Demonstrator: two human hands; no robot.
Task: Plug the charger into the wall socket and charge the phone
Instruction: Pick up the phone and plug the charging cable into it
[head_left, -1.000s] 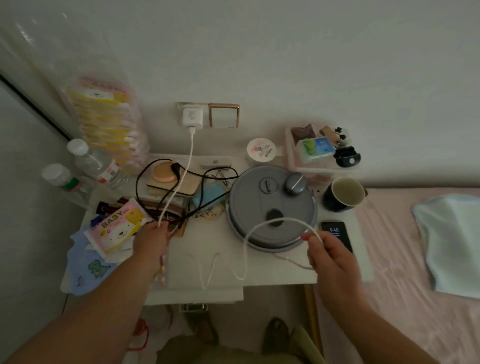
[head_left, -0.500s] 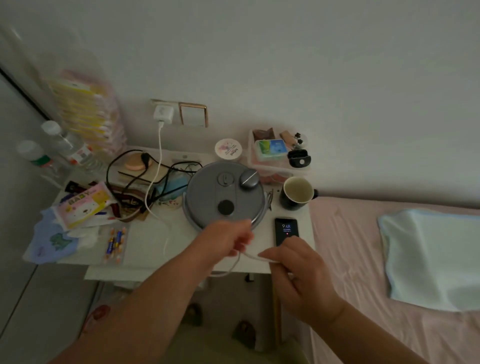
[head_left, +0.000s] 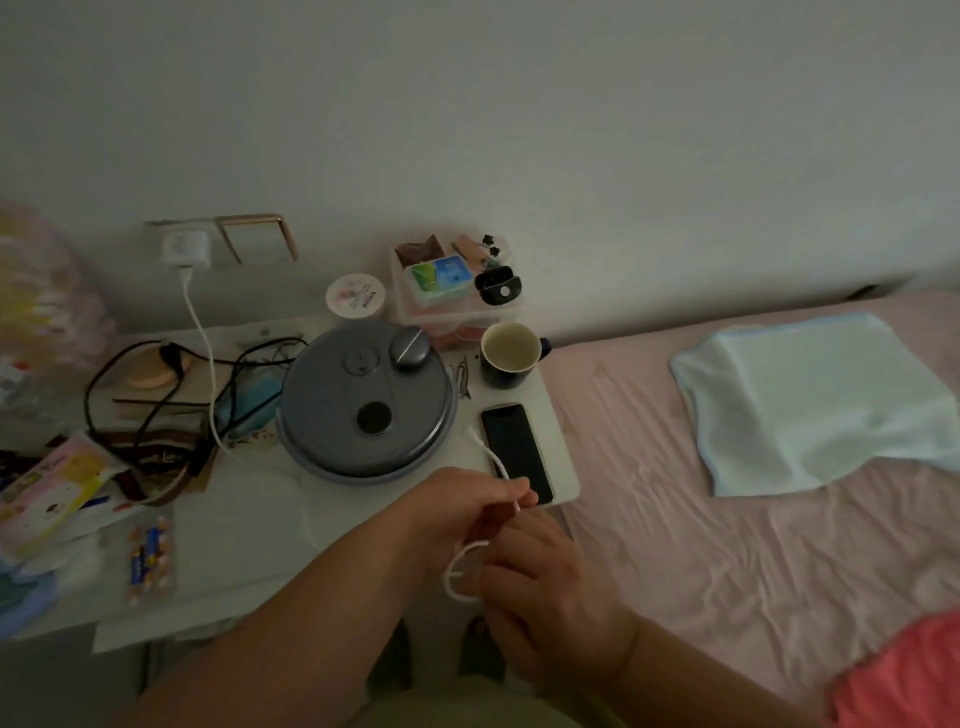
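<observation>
Head view, dim light: pink bed (head_left: 727, 519) fills the right half, cluttered white table (head_left: 249, 540) the left. Both forearms enter from the bottom edge and meet at lower centre. Left hand (head_left: 467, 506) is pinched on the white cable (head_left: 491, 454) near its free end; right hand (head_left: 540, 577) is curled around a cable loop just below. Phone (head_left: 516, 452) lies flat, screen dark, at the table's right edge beside the cable tip. Charger (head_left: 185, 249) sits in the wall socket (head_left: 158, 224), upper left.
</observation>
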